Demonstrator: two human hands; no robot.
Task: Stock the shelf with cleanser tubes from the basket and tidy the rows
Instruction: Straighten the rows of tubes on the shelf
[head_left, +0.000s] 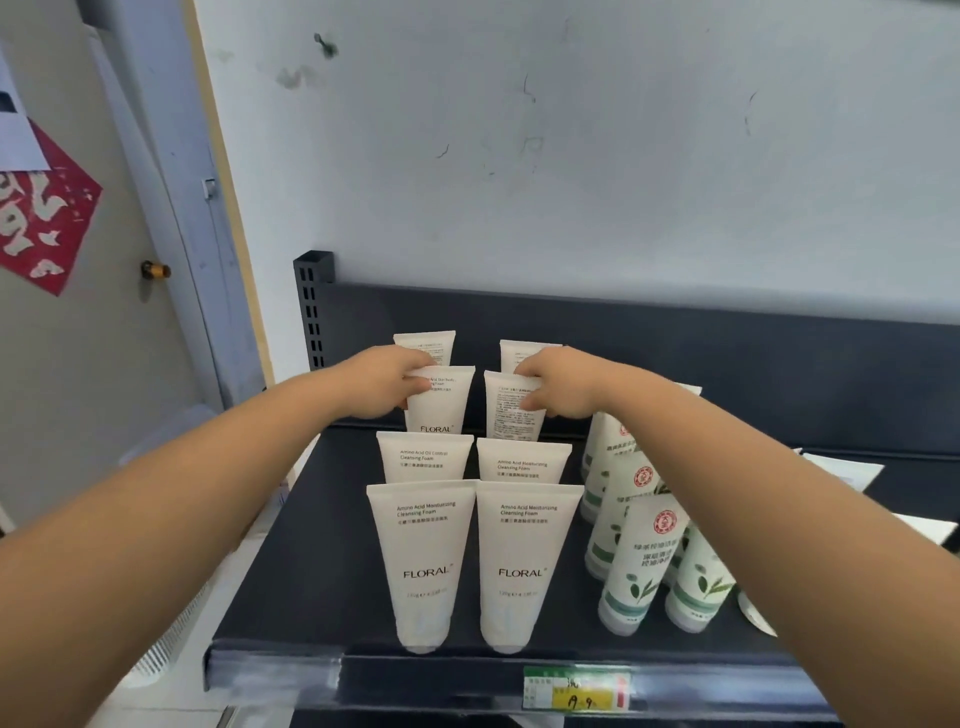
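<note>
Left hand (387, 382) is gripping the top corner of a white FLORAL tube (441, 402), third back in the left row on the dark shelf (311, 545), fingers curling over its front. Right hand (561, 382) is pinching the top of the neighbouring tube (511, 415), which is showing its fine-print back. Both are standing cap-down, just apart, between the hands. One rear tube (426, 343) is standing just beyond the left hand, another rear tube (519, 351) just beyond the right. Front tubes (423, 561), two pairs, are standing nearer the person than the hands. Green-leaf tubes (644, 561) are clustering under the right forearm. A yellow price tag (576, 688) is sitting on the shelf lip.
</note>
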